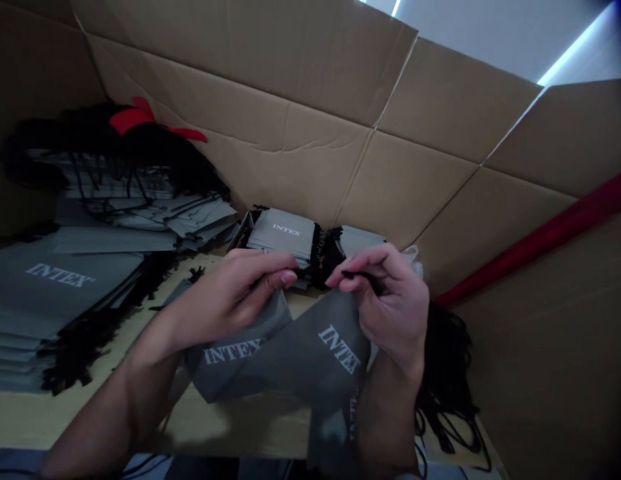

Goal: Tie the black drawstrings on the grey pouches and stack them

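Observation:
My left hand [230,293] and my right hand [385,300] both pinch the top edge of a grey fabric bag [300,353] printed with "INTEX", held above the tabletop [230,420]. The bag is creased in the middle, so its lettering shows twice. My right fingers also close on a black drawstring at the bag's edge. A ring shows on my left hand. The bag's lower part hangs down between my forearms.
A stack of flat grey INTEX bags [50,293] lies at left. A heap of bags with black cords and a red piece [135,120] sits behind it. Two folded bundles [285,233] stand at the back. Cardboard walls [300,153] enclose the space; black cords [445,373] lie right.

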`<state>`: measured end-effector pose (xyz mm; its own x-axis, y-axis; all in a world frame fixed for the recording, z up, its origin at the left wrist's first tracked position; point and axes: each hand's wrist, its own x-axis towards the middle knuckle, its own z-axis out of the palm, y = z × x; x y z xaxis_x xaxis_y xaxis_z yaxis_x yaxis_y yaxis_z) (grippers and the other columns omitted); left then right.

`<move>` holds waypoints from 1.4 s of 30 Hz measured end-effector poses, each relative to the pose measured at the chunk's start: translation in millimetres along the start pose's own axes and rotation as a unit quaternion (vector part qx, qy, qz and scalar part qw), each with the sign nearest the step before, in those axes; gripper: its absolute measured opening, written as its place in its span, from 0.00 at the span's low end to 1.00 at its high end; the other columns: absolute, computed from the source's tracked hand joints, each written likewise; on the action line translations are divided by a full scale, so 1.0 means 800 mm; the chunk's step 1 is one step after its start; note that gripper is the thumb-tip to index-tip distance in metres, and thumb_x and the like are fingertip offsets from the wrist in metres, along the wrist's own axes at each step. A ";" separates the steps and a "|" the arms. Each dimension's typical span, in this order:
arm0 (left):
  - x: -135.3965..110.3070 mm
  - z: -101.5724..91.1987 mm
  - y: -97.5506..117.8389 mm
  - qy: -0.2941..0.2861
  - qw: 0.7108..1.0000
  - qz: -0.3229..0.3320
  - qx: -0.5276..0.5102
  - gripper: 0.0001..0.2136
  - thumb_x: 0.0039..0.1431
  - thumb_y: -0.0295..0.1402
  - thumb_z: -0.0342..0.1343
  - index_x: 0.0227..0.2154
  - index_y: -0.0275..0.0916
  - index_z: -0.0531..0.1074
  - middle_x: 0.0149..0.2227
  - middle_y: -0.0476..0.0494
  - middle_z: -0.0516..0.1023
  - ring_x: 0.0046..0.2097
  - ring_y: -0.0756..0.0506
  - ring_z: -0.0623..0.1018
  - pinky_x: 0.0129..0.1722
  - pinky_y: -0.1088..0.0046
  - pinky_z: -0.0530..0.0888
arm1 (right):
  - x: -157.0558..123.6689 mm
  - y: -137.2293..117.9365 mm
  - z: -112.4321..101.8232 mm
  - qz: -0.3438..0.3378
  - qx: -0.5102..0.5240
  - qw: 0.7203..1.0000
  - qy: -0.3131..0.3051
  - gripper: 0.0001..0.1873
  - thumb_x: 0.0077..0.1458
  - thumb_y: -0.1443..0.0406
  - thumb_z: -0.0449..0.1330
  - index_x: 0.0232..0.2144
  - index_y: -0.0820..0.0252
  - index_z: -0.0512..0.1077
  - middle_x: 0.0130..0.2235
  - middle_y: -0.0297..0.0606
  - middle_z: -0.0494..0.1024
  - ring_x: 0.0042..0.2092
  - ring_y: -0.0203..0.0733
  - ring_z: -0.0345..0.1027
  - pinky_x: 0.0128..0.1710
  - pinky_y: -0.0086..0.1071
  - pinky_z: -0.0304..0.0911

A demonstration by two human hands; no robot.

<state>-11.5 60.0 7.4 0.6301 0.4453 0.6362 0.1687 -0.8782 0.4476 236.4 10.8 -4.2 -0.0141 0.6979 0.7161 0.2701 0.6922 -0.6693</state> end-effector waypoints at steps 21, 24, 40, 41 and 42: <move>0.001 -0.007 -0.014 -0.096 0.995 0.025 -0.020 0.12 0.77 0.24 0.49 0.39 0.40 0.75 0.36 0.45 0.80 0.36 0.47 0.77 0.37 0.72 0.71 | 0.010 0.011 0.011 -0.109 -0.042 0.991 -0.060 0.09 0.65 0.60 0.77 0.34 0.52 0.83 0.32 0.32 0.86 0.33 0.41 0.78 0.35 0.34 0.74; 0.001 -0.008 -0.012 -0.096 0.995 0.026 -0.011 0.13 0.77 0.23 0.46 0.38 0.40 0.74 0.36 0.45 0.80 0.36 0.48 0.77 0.37 0.74 0.71 | 0.010 0.013 0.012 -0.116 -0.040 0.990 -0.071 0.10 0.65 0.58 0.77 0.34 0.52 0.83 0.31 0.33 0.85 0.31 0.40 0.77 0.34 0.34 0.73; 0.003 0.011 -0.001 -0.060 0.996 0.007 -0.072 0.12 0.81 0.31 0.51 0.36 0.39 0.72 0.29 0.52 0.71 0.29 0.51 0.70 0.31 0.74 0.66 | 0.013 0.026 0.019 -0.111 0.017 0.984 -0.140 0.11 0.63 0.62 0.79 0.41 0.52 0.81 0.39 0.34 0.84 0.39 0.41 0.77 0.42 0.35 0.73; 0.003 0.010 0.000 -0.062 0.995 0.006 -0.078 0.12 0.81 0.32 0.51 0.36 0.39 0.72 0.29 0.52 0.71 0.29 0.51 0.70 0.31 0.73 0.65 | 0.011 0.026 0.019 -0.096 0.025 0.985 -0.140 0.11 0.62 0.62 0.79 0.41 0.52 0.81 0.38 0.33 0.83 0.38 0.40 0.76 0.41 0.34 0.73; 0.002 0.010 0.000 -0.066 0.994 0.004 -0.082 0.12 0.81 0.32 0.52 0.36 0.39 0.73 0.29 0.52 0.72 0.29 0.50 0.70 0.31 0.73 0.65 | 0.010 0.025 0.019 -0.078 0.041 0.986 -0.143 0.12 0.60 0.64 0.80 0.42 0.53 0.81 0.38 0.32 0.83 0.38 0.39 0.76 0.40 0.33 0.72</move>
<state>-4.7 59.1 3.3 0.7264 0.4022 0.5572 0.0441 -0.8365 0.5462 226.9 33.1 -15.3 -0.3244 0.5965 0.7341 0.1653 0.7999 -0.5769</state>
